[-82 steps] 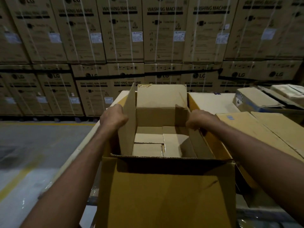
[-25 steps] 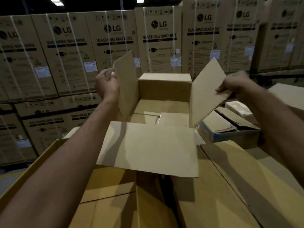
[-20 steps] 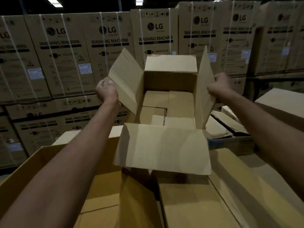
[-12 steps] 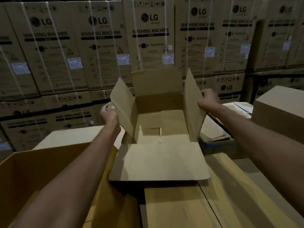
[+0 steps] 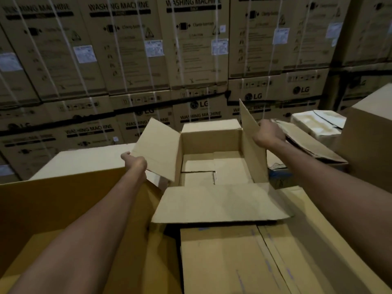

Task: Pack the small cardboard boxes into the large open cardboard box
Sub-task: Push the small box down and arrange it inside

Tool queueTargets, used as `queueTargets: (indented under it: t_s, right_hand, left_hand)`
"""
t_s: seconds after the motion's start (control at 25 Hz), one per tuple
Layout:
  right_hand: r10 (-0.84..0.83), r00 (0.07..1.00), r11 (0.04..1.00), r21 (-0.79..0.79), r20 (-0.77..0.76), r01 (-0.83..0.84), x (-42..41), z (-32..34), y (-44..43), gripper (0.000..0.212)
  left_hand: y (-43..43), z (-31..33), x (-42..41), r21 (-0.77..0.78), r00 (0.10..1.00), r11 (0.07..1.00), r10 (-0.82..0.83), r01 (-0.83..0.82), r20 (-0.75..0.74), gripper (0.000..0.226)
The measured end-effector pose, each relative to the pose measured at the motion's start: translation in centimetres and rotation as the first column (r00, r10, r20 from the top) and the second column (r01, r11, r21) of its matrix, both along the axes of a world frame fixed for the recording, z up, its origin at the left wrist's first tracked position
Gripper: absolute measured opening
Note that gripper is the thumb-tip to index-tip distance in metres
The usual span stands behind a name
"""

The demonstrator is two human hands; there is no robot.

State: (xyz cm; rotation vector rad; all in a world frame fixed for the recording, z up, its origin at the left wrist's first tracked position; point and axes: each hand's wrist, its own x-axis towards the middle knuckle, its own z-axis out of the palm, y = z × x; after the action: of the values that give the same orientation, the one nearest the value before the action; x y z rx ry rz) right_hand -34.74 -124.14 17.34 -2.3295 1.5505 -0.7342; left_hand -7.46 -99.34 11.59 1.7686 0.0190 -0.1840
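Pinching the side flaps of the open brown cardboard box (image 5: 212,143), your left hand (image 5: 135,163) and right hand (image 5: 268,133) expose small flat cardboard boxes (image 5: 214,168) inside, before stacked washing-machine cartons (image 5: 191,49).

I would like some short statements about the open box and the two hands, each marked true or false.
1. The left hand grips the left flap of the open box. True.
2. The right hand rests on the near flap. False: it holds the right flap, which stands upright.
3. Small cardboard boxes lie inside the open box. True.
4. The near flap is folded shut over the opening. False: it hangs outward, toward the person.
5. The cartons behind read "WASHING MACHINE". True.
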Motion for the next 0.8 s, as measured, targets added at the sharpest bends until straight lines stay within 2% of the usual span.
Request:
queueTargets:
  t_s: [0.16, 0.24, 0.32, 0.44, 0.56, 0.68, 0.8]
  right_hand:
    - [-0.015, 0.996, 0.996, 0.092, 0.083, 0.007, 0.1, -1.2, 2.6, 0.028]
    - [-0.028, 0.992, 0.995, 0.094, 0.122, 0.017, -0.8, -1.6, 4.5, 0.037]
    - [-0.078, 0.985, 0.995, 0.08, 0.157, 0.066, -2.1, -1.5, 6.3, 0.037]
    - [-0.197, 0.941, 0.979, 0.107, 0.275, 0.174, -4.4, -1.1, 8.8, 0.022]
    - [-0.158, 0.958, 0.982, 0.142, 0.238, 0.126, -7.1, -1.1, 12.6, 0.004]
    - [-0.102, 0.974, 0.981, 0.183, 0.201, 0.065, -10.6, -2.3, 17.1, 0.008]
    - [-0.115, 0.982, 0.971, 0.226, 0.151, 0.079, -14.8, -3.8, 21.2, 0.011]
  left_hand:
    - [0.5, 0.9, -2.2, 0.253, 0.975, 0.967, -0.056, 0.0, 0.214, 0.071]
    - [0.8, 1.7, -3.8, 0.295, 0.946, 0.955, -0.085, -0.012, 0.312, 0.067]
    - [1.5, 2.3, -5.4, 0.333, 0.917, 0.942, -0.175, 0.05, 0.358, 0.052]
    - [3.1, 3.6, -8.9, 0.309, 0.871, 0.916, -0.357, 0.255, 0.338, 0.036]
    - [5.4, 4.9, -13.7, 0.243, 0.818, 0.86, -0.505, 0.449, 0.274, 0.024]
    - [8.1, 4.8, -18.4, 0.192, 0.79, 0.802, -0.593, 0.565, 0.154, 0.012]
    - [10.4, 3.4, -22.2, 0.153, 0.763, 0.758, -0.645, 0.634, 0.039, 0.01]
